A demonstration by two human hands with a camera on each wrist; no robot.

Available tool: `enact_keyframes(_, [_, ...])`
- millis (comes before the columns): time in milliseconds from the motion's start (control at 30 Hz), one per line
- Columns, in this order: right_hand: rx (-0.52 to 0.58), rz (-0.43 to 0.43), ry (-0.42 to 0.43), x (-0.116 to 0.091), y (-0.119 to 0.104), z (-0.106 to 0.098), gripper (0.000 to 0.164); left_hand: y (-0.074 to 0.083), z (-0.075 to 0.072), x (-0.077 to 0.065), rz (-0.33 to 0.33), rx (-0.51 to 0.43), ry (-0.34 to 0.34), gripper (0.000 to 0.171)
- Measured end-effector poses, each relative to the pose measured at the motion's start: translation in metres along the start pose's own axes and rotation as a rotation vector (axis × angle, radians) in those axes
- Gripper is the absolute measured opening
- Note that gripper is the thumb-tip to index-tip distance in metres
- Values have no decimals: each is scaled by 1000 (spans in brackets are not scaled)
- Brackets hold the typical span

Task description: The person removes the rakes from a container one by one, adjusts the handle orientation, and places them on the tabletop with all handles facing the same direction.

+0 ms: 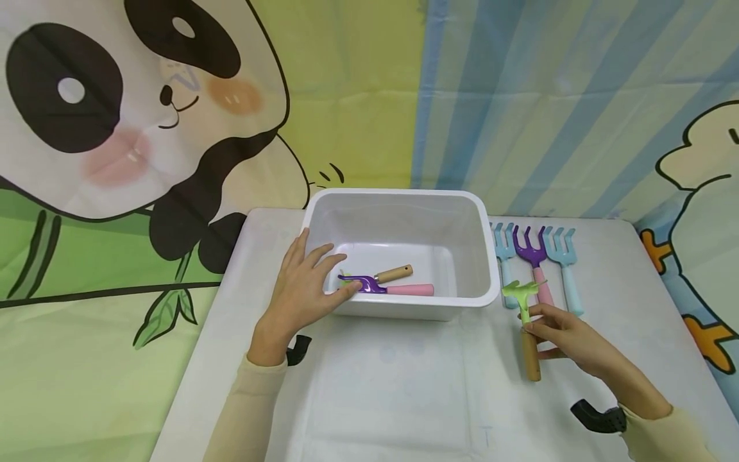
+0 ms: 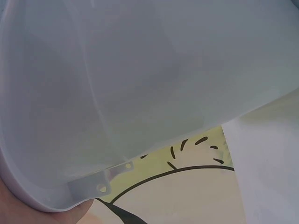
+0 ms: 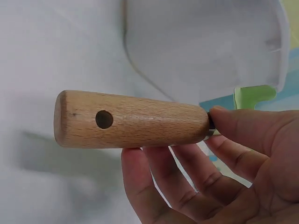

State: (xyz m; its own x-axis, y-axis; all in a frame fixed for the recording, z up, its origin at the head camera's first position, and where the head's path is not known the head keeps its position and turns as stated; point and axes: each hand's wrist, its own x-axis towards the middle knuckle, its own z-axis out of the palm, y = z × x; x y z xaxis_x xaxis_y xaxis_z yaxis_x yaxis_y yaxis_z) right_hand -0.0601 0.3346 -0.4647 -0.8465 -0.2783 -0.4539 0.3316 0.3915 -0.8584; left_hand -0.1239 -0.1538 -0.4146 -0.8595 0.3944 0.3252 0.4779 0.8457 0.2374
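Note:
My right hand (image 1: 568,337) pinches a small green garden rake (image 1: 521,292) where its wooden handle (image 3: 135,120) meets the head. The rake is held to the right of a white plastic bin (image 1: 395,306), tines pointing away from me. At the bin's near left corner my left hand (image 1: 303,282) lies over the rim, fingers spread; the left wrist view shows part of it against the rim's underside. Inside the bin lie a purple hand fork with a pink handle (image 1: 410,290) and a tool with a wooden handle (image 1: 394,274), its head mostly hidden.
Right of the bin lie a light blue hand fork (image 1: 505,256), a purple fork (image 1: 530,255) with a pink handle, and another light blue fork (image 1: 568,276). They share the white table (image 1: 398,398). A cloth printed with a panda (image 1: 219,186) hangs behind.

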Motion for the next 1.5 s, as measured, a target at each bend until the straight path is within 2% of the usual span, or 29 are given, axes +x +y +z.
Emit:
enact_keyframes(267, [24, 123, 9, -2, 32, 11, 39, 0, 0, -1, -3, -2, -5, 69])
enact_keyframes(533, [35, 155, -3, -3, 42, 18, 35, 0, 1, -1, -4, -5, -7, 72])
enact_keyframes(700, [24, 160, 1, -4, 43, 20, 35, 1, 0, -1, -6, -6, -12, 73])
enact_keyframes(1000, [-25, 182, 38, -3, 39, 23, 31, 0, 0, 0, -10, -10, -9, 65])
enact_keyframes(1500, [-58, 149, 15, 11, 36, 21, 31, -1, 1, -1, -11, -21, -5, 71])
